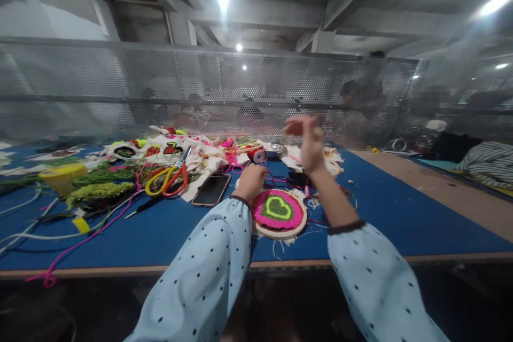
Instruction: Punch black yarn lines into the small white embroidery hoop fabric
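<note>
Scissors (pixel 170 177) are lying beside a phone (pixel 211 189) on the blue table (pixel 401 214); a yellow tub (pixel 63 175) and green yarn (pixel 98 191) are sitting farther left.

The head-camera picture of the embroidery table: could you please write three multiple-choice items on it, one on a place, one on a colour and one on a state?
1. Where does the phone lie?
A. On the blue table, left of the embroidery hoop
B. Inside the hoop
C. On the bare wood at the right

2. What colour is the heart in the embroidery hoop?
A. Blue
B. Green, ringed with pink
C. White

3. How is the right hand?
A. Flat on the table
B. Raised above the table
C. Gripping the scissors

Answers:
1 A: the phone rests on the blue table, beside the left hand.
2 B: the hoop shows a green heart in pink.
3 B: the right hand is lifted clear, while the scissors lie untouched.
</note>
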